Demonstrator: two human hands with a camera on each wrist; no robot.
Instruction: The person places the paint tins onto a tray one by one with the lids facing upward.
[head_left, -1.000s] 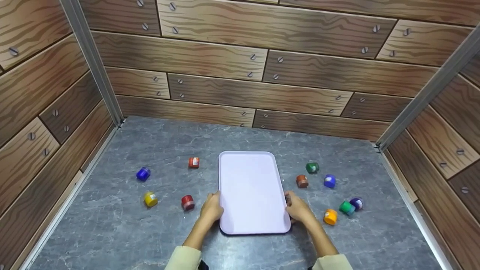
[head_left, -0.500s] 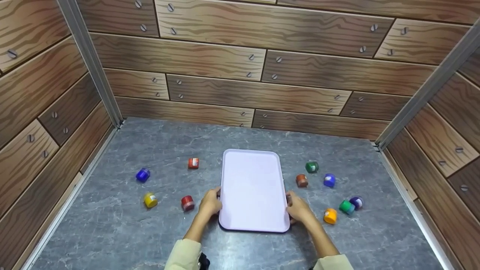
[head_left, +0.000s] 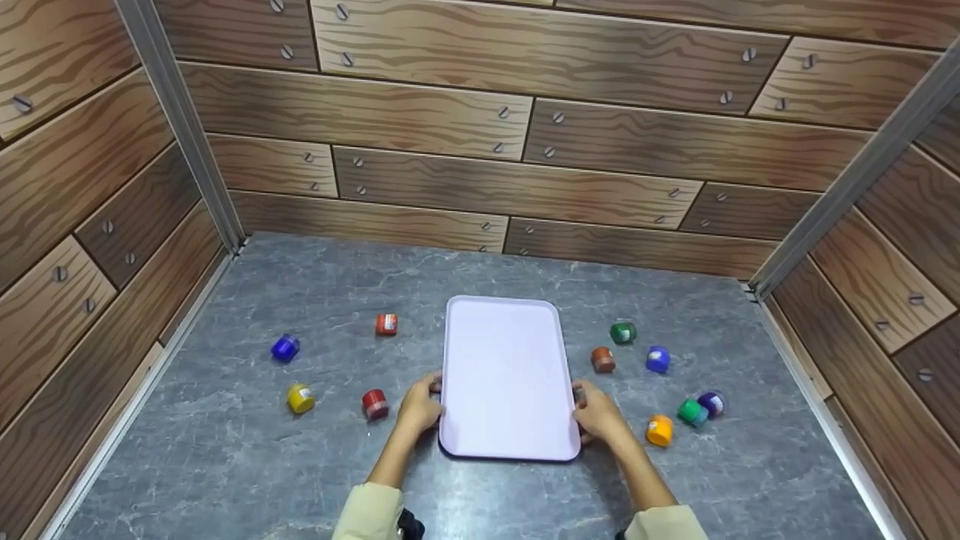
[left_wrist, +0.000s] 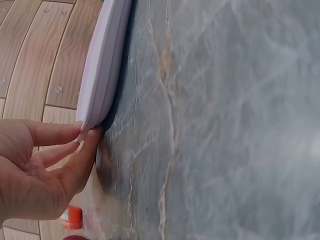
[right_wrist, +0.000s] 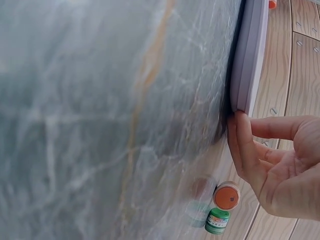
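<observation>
A pale lilac rectangular tray (head_left: 510, 375) lies on the grey marbled table, its long sides running away from me. At its left edge, near the front, my left hand (head_left: 421, 405) pinches the rim. The left wrist view shows the thumb and fingers of my left hand (left_wrist: 45, 165) on either side of the tray's rim (left_wrist: 102, 65). Opposite, my right hand (head_left: 598, 412) holds the right edge. In the right wrist view the fingertips of my right hand (right_wrist: 280, 165) touch the underside of the tray (right_wrist: 250, 55), with the thumb close to its rim.
Small paint jars lie on both sides. On the left are blue (head_left: 286, 348), yellow (head_left: 300, 398), orange-red (head_left: 386, 325) and red (head_left: 375, 404) ones. To the right are brown (head_left: 603, 360), dark green (head_left: 622, 333), blue (head_left: 658, 359), green (head_left: 692, 412), purple (head_left: 713, 404) and orange (head_left: 660, 431) ones.
The tray has shifted slightly away from me and its far end has swung a little to the right, with both hands at its edges. The jars stay put.
</observation>
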